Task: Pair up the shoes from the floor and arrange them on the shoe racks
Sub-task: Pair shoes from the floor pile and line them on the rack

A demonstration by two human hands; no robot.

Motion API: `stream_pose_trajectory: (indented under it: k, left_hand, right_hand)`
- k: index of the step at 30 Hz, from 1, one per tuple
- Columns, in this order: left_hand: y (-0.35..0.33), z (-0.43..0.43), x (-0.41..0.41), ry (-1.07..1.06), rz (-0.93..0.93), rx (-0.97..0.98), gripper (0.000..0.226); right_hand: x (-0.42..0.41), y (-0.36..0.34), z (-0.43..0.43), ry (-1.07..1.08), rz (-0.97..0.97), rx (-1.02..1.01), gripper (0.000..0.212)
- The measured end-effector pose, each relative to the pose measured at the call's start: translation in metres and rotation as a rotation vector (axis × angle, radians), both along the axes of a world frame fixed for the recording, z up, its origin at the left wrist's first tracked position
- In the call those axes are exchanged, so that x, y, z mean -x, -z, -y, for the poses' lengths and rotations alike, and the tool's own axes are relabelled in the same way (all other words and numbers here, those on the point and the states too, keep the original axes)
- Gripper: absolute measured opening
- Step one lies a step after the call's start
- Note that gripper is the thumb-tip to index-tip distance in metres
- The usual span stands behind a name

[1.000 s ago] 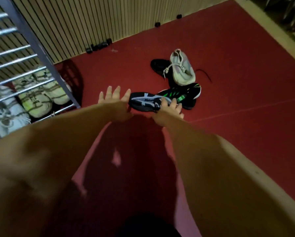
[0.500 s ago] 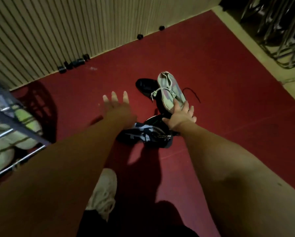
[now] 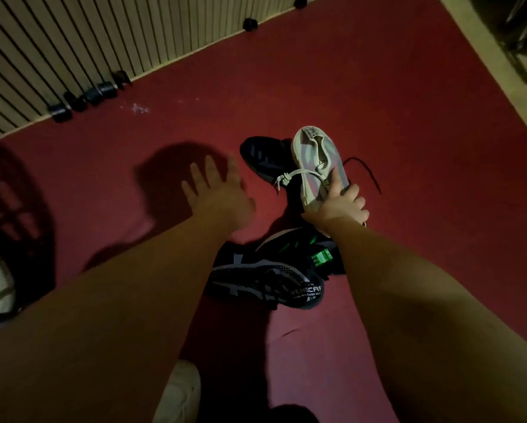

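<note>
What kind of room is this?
Probably an indoor shoe-storage corner: a black striped sneaker and a pale sneaker in a heap on the red floor, beside a slatted wall.

Black sneaker (image 3: 265,279), below the right hand (image 3: 341,206): I read white letters "RENSCAF"; the word's end is unclear.
Smaller line beneath: I cannot read it.

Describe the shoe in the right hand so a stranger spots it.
On the red floor, a small heap of shoes lies near the hands. The right hand grips the pale shoe at its far end. Its neighbours are all dark.
</note>
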State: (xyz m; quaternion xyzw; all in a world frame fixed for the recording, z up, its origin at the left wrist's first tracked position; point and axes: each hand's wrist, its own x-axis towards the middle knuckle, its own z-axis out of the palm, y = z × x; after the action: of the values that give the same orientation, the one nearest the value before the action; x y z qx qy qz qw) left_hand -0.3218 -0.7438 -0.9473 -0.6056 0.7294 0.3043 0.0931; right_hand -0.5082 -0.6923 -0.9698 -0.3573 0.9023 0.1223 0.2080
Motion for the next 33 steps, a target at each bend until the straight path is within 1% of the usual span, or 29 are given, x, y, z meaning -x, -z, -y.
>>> stream_pose_trajectory:
  k: [3,6,8,9,11,13,15,17,21,23,25,27,29,31,33]
  left_hand:
    - [-0.001,0.014,0.000,-0.057,-0.024,0.021,0.080]
    - [-0.005,0.024,-0.003,-0.133,-0.049,0.156,0.072]
    - [-0.008,0.024,-0.002,-0.230,-0.093,0.228,0.070]
    - [-0.011,0.022,-0.002,-0.260,-0.112,0.235,0.069]
    - [-0.014,0.015,-0.001,-0.271,-0.132,0.222,0.066]
    - [-0.014,0.008,-0.002,-0.262,-0.141,0.214,0.064]
    - [-0.013,0.001,-0.004,-0.265,-0.131,0.193,0.066]
    - [-0.014,-0.007,-0.005,-0.265,-0.105,0.163,0.066]
    - [-0.009,-0.021,-0.009,-0.201,-0.067,0.163,0.065]
    - [-0.001,-0.025,-0.012,-0.165,-0.041,0.172,0.068]
    - [0.007,-0.028,-0.014,-0.102,-0.004,0.181,0.070]
    - [0.011,-0.031,-0.013,-0.032,0.030,0.167,0.071]
    - [0.015,-0.033,-0.010,0.020,0.051,0.149,0.072]
    - [0.018,-0.033,-0.001,0.065,0.064,0.133,0.074]
    - [0.020,-0.034,0.011,0.107,0.077,0.098,0.074]
  right_hand:
    - [-0.009,0.003,-0.003,-0.054,-0.025,0.073,0.111]
    - [-0.024,-0.002,-0.008,-0.226,-0.012,0.155,0.111]
    - [-0.040,-0.003,-0.010,-0.369,0.043,0.199,0.111]
    - [-0.050,-0.001,-0.009,-0.407,0.111,0.218,0.110]
    - [-0.071,0.003,-0.004,-0.406,0.283,0.258,0.105]
    - [-0.083,0.006,0.001,-0.359,0.381,0.249,0.099]
    - [-0.082,0.004,-0.001,-0.347,0.371,0.172,0.095]
    - [-0.070,-0.001,-0.009,-0.336,0.312,0.142,0.094]
    - [-0.032,-0.009,-0.025,-0.180,0.170,0.211,0.091]
    - [-0.011,-0.008,-0.032,-0.097,0.129,0.180,0.096]
    - [0.010,-0.002,-0.042,0.004,0.130,0.141,0.100]
    - [0.027,0.008,-0.056,0.157,0.206,0.172,0.100]
    - [0.036,0.022,-0.071,0.330,0.292,0.291,0.093]
    - [0.043,0.038,-0.088,0.470,0.317,0.397,0.081]
    - [0.045,0.052,-0.107,0.540,0.335,0.417,0.068]
